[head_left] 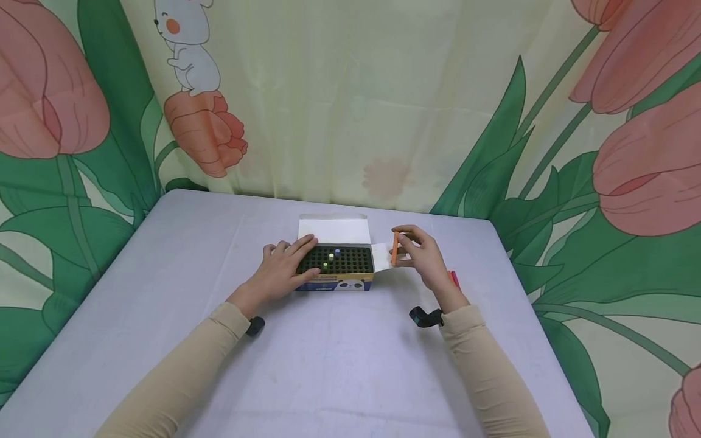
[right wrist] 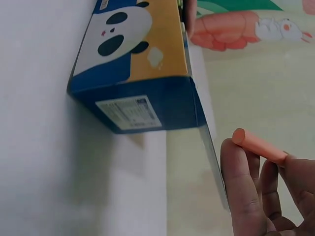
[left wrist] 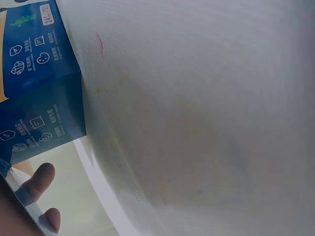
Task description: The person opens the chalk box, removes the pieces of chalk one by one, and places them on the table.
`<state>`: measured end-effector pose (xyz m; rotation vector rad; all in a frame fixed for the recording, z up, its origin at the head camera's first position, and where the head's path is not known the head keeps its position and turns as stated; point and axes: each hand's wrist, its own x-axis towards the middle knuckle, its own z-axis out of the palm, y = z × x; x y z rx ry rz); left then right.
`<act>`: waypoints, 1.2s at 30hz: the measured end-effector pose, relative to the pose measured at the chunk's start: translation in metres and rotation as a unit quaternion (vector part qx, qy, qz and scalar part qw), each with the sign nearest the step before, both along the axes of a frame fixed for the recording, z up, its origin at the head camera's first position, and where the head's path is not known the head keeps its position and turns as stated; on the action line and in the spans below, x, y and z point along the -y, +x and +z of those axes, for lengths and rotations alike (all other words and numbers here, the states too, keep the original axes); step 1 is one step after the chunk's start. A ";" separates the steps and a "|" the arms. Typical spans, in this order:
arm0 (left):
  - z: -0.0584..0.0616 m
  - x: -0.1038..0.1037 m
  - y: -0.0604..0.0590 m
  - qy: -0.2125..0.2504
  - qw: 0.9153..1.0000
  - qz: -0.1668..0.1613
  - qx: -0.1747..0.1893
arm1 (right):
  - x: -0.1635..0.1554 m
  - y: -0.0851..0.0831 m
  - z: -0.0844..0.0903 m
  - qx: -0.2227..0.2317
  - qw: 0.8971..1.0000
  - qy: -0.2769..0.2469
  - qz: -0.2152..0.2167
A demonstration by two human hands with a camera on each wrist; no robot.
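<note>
Right hand (head_left: 424, 258) pinches an orange stick (head_left: 395, 247), likely a crayon or chalk, between thumb and fingertips, just off the box's (head_left: 335, 267) 3 o'clock end, above the open side flap (head_left: 381, 254). In the head view the stick stands near upright, long axis running 12 to 6, free end up; the right wrist view shows its rounded tip (right wrist: 239, 135) sticking out past the fingers (right wrist: 238, 172).

Left hand (head_left: 285, 271) lies flat on the box's 9 o'clock end, fingers straight across the black tray, thumb on the front edge. It steadies the box and grips nothing.

Risks, judged:
- light pinch near one end, so the stick could pivot or slip onto the table (head_left: 164, 274);
- tray holes are small, and a tilted stick could jam or snap;
- the flap could catch the hand;
- the standing sticks (head_left: 331, 258) could get knocked.
</note>
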<state>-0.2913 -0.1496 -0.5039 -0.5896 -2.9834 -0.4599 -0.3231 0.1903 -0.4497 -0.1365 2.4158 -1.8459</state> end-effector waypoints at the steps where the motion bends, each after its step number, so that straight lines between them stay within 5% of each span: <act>1: 0.000 0.000 0.000 -0.001 1.000 0.000 0.000 | -0.003 0.000 0.000 -0.001 1.000 0.001 -0.002; 13: 0.001 -0.001 0.001 -0.003 1.000 -0.002 -0.005 | -0.037 0.009 -0.003 -0.005 1.000 -0.007 -0.029; 25: 0.001 0.000 0.002 0.002 1.000 -0.007 -0.004 | -0.057 0.007 -0.035 0.012 0.992 0.096 -0.078; 30: 0.002 0.000 0.003 0.004 1.000 -0.008 -0.005 | -0.064 0.007 -0.042 -0.015 0.977 0.201 -0.076; 36: 0.004 0.000 0.002 0.006 1.000 -0.008 -0.002 | -0.071 0.008 -0.050 -0.051 0.938 0.338 -0.058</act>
